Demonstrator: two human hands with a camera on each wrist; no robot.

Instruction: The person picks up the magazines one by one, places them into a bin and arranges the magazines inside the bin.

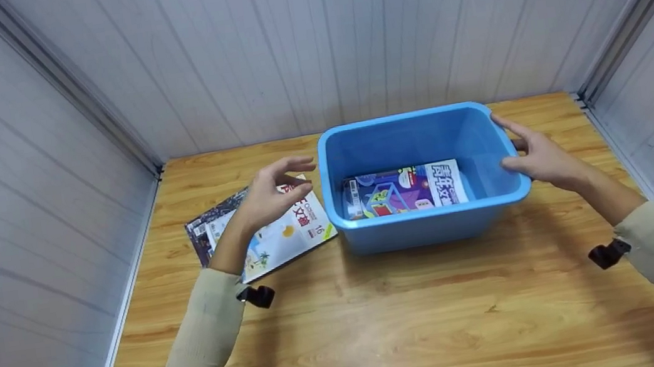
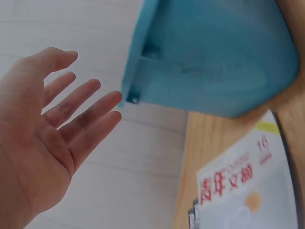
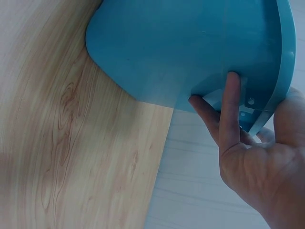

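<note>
On wooden table (image 1: 382, 315), right hand (image 1: 542, 158) gripping right rim of blue bin (image 1: 428, 230), fingers (image 3: 230, 102) pressing under lip, thumb inside. Left hand (image 1: 268, 194) hovering beside bin's left wall, fingers (image 2: 86, 112) spread, touching nothing, above magazines (image 1: 283, 236). Lying inside bin, another magazine (image 1: 403, 189).

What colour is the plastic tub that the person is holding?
The tub is light blue all over; the head view shows it best.

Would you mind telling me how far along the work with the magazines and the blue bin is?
Done: one magazine lies inside the blue bin. In hand: the right hand grips the bin's right rim; the left hand hovers open beside its left wall. Left: two magazines lie stacked on the table.
</note>
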